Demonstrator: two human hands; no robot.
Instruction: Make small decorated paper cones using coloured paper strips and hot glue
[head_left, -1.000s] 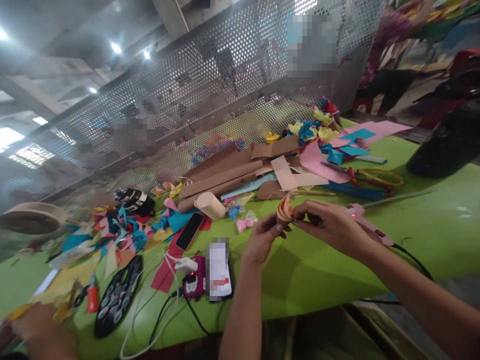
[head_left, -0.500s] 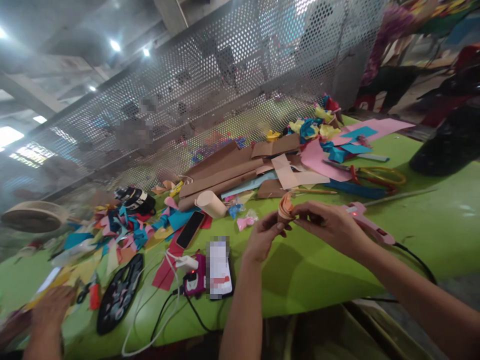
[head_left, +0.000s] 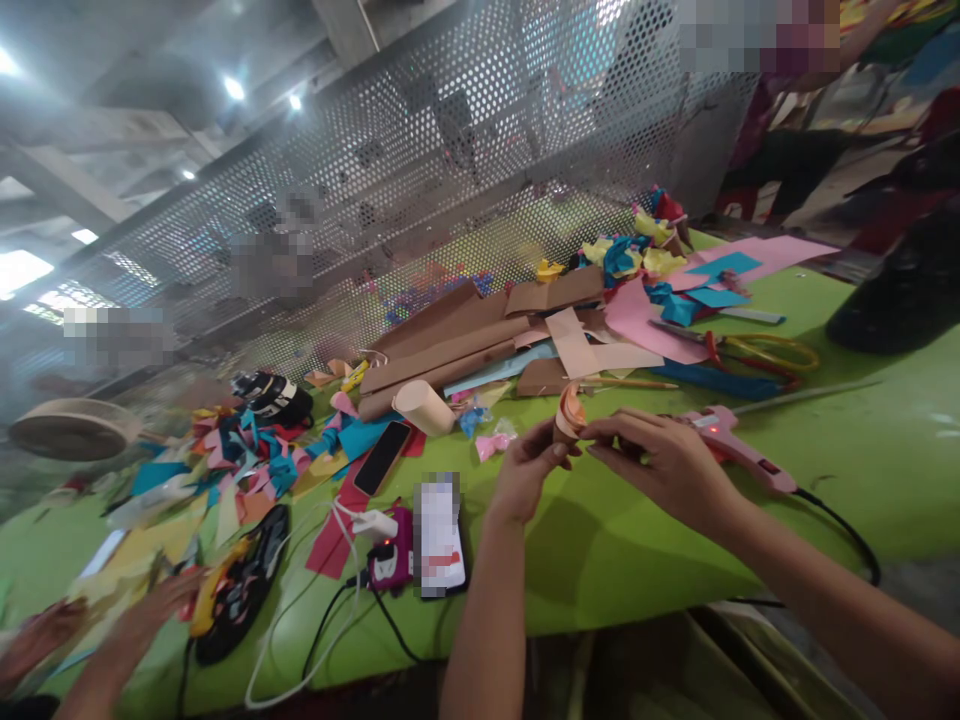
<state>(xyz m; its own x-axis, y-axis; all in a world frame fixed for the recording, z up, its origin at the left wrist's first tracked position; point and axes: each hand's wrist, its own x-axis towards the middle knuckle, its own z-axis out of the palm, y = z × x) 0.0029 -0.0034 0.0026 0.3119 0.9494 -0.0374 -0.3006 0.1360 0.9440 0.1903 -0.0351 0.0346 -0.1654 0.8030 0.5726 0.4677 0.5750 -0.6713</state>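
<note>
A small rolled orange-peach paper flower (head_left: pixel 571 408) stands upright in my left hand (head_left: pixel 531 468), whose fingers and thumb wrap its brown base. My right hand (head_left: pixel 664 455) comes in from the right with fingers bent together, its fingertips pinched at the flower's right edge. Just beyond the right hand lies a pink glue gun (head_left: pixel 731 440) with a glowing red light and a black cord. Behind the flower are a pencil (head_left: pixel 630 383) and strips of peach paper (head_left: pixel 574 342). A small pink piece in clear wrap (head_left: pixel 493 443) lies left of my left hand.
A co-worker's hand (head_left: pixel 161 605) reaches by a black tray (head_left: pixel 247 600) bearing a yellow tool. Two phones (head_left: pixel 381 458), a purple power adapter (head_left: pixel 394 560) and loose white cable lie left. Scissors (head_left: pixel 757 355), brown paper (head_left: pixel 442 360) and a dark bottle (head_left: pixel 892 290) stand around.
My hands keep almost the same place around the paper flower, with the right fingers slightly shifted. At left, the co-worker's hand has moved right, and a yellow tool now rests on the black tray.
</note>
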